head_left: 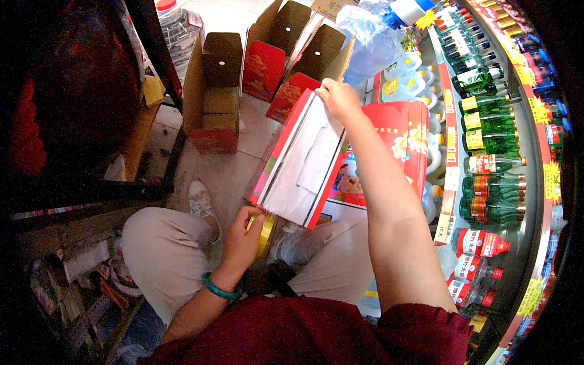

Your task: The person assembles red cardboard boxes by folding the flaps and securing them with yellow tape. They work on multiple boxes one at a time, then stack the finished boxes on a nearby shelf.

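A red and white carton with black stripes and a handle flap on its white face lies tilted over my knees. My right hand is closed on its far corner, the arm reaching across the carton's right side. At the near left corner, my left hand is closed, its fingertips close against the edge; what they pinch is too small to make out. Something yellow shows right beside those fingers. Another red printed carton stands under and behind my right forearm.
Open, upright cardboard boxes stand on the tiled floor ahead. At the right a shelf holds rows of green bottles and red-labelled clear bottles. White jugs with yellow caps line the shelf's foot. Dark furniture borders the left.
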The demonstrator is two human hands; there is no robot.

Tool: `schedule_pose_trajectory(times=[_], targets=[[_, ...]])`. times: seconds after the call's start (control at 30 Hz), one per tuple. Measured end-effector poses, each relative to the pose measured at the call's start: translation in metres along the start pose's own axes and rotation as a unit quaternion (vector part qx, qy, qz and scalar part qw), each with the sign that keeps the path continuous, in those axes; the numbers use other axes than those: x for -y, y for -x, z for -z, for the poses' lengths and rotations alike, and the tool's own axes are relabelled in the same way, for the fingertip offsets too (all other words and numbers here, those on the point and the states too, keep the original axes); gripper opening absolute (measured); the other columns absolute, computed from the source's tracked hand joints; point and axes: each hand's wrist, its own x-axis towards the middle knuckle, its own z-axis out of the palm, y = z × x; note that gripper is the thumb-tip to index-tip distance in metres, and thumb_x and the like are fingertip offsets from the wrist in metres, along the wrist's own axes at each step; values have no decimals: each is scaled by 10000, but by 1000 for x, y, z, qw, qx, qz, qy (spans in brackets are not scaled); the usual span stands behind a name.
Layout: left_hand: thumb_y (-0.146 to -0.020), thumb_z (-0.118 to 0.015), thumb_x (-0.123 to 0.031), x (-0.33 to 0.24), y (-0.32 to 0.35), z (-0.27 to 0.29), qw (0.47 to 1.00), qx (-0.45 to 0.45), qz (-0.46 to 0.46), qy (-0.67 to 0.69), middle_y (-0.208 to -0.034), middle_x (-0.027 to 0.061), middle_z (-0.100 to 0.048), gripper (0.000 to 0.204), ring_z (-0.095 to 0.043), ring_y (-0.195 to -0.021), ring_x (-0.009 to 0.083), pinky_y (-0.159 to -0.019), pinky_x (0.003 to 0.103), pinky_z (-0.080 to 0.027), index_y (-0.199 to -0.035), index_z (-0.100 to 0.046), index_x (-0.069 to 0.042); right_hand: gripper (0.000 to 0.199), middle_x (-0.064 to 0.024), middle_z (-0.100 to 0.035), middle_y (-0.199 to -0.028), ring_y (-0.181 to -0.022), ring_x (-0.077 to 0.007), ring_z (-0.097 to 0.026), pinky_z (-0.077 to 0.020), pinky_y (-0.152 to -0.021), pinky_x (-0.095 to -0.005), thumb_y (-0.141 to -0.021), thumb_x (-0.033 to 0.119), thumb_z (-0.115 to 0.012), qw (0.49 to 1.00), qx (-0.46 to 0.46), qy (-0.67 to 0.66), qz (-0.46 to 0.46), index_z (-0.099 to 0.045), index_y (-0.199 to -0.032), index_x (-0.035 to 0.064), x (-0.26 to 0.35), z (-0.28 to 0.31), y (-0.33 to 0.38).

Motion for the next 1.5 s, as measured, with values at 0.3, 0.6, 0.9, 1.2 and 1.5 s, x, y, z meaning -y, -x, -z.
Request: schedule_pose_trajectory(times=[0.3, 0.6, 0.9, 1.2, 1.5], targets=[[-816, -643, -133, -13, 6, 3, 998, 49, 38, 26, -800, 88, -625, 301, -598, -708, 128, -605, 265, -472, -1047, -476, -35, 270, -175, -632, -823, -820, -367, -599, -455, -695, -473, -820, 346, -577, 999, -35, 3, -3, -571, -807, 76, -8, -8, 3], [-784, -669, -187, -23, -4, 14, 992, 29, 84, -88, -857, 167, -636, 363, -627, -771, 208, -667, 340, -493, -1036, -481, -7, 268, -164, -636, -833, -818, -367, -598, -459, -701, -462, -821, 348, -579, 999, -19, 20, -19, -570, -807, 81, -10, -14, 3], [-813, -637, -229, 8, -11, 12, 994, 29, 31, -102, -935, 183, -630, 336, -612, -870, 288, -754, 373, -462, -1021, -520, 6, 356, -90, -648, -722, -646, -208, -604, -463, -589, -369, -761, 405, -673, 951, 189, -226, -97, -664, -797, 51, -47, -19, -20], [-817, -628, -197, 5, -12, 6, 997, 16, -2, -78, -913, 162, -622, 304, -596, -832, 241, -734, 358, -457, -1012, -509, 5, 433, -54, -648, -747, -620, -175, -598, -468, -547, -358, -725, 467, -701, 874, 332, -277, -224, -674, -795, 41, -52, -20, -27], [-833, -620, -193, 8, -11, 3, 999, 23, 34, -27, -971, 146, -614, 293, -579, -900, 207, -773, 329, -446, -1014, -512, 10, 232, -160, -646, -822, -779, -286, -631, -478, -690, -360, -833, 281, -577, 989, -28, -143, -11, -634, -895, 65, -23, -24, -6]])
